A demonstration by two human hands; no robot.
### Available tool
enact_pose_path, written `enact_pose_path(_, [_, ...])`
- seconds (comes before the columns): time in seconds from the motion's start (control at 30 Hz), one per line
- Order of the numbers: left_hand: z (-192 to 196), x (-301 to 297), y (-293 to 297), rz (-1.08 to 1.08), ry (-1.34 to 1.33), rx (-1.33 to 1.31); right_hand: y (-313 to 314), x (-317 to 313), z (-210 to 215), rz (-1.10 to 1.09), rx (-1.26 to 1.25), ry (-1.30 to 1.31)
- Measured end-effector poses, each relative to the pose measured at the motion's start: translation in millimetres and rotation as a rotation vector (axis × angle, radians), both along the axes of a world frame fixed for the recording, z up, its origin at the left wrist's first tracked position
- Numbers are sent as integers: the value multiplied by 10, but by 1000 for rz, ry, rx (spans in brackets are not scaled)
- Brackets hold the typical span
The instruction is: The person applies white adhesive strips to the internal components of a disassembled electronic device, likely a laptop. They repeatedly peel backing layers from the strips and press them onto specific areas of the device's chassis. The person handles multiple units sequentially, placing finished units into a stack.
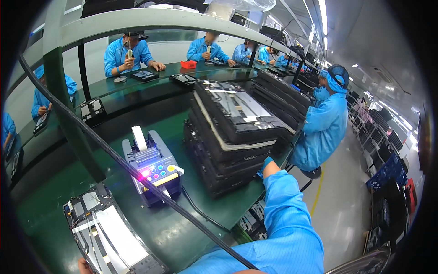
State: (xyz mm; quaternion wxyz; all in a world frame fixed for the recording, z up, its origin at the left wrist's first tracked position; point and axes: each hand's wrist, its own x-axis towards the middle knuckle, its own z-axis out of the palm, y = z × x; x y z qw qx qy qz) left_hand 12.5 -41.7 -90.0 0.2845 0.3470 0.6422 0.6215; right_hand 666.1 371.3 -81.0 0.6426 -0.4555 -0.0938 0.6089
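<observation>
At the lower left, an opened tablet (112, 237) shows a white battery panel, dark ribbon cables and a black frame. My left hand (84, 266) is closed at its near left edge, with only a little of the fingers in view. On the right, my outstretched arm in a blue sleeve ends in my right hand (269, 167), partly covered by a teal glove. It is against the near right side of a tall stack of black trays (232, 150); its fingers are mostly hidden. Another opened device (239, 105) lies in the top tray.
A tape dispenser (153, 166) with lit buttons stands between tablet and stack on the green bench (132, 219). A dark braided cable (105, 146) crosses the view diagonally. More black trays (283, 98) stand behind. A co-worker (324, 123) sits at right; several others work across the bench.
</observation>
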Motion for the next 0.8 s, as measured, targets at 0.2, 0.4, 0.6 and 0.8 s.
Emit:
enact_pose_path(0.2, [83,116,-3,-15,-25,51,8,-270,-21,77,59,12])
enact_pose_path(0.4, [302,330,46,-49,-22,97,-88,-583,30,201,194,39])
enact_pose_path(0.6, [377,383,-88,-50,-260,208,-694,-699,321,19,463,-172])
enact_pose_path(0.8, [471,168,76,-99,-42,50,-2237,-1506,774,-144,1000,-572])
